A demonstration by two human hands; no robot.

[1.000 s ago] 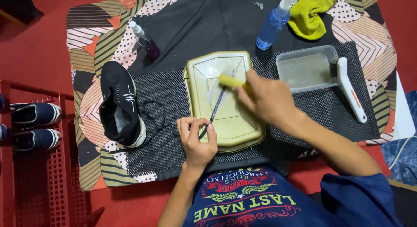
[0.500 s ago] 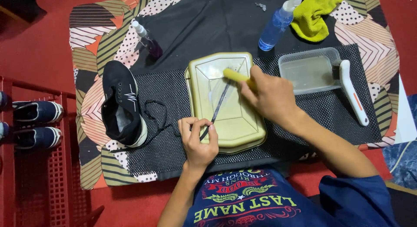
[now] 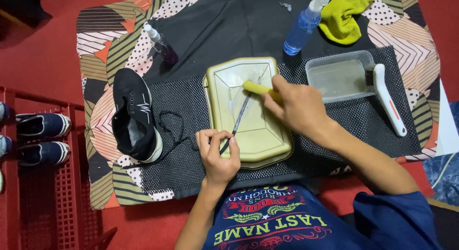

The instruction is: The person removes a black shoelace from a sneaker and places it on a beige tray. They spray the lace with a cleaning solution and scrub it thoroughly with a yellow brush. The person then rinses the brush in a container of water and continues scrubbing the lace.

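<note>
Pinching one end of a dark shoelace (image 3: pixel 237 122), left hand (image 3: pixel 217 154) holds it taut across the beige plastic tray (image 3: pixel 267 140) while right hand (image 3: pixel 296 106), closed round a small yellow brush (image 3: pixel 256 88), scrubs it just beyond; further strokes look needed along the lace.

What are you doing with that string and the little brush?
A person holds a dark shoelace stretched over a yellowish tray. The left hand pinches its near end, and the right hand presses a yellow brush on it. A black shoe lies beside the tray with another lace loose. A spray bottle, a yellow cloth, a clear tub and a white brush sit farther back.
</note>
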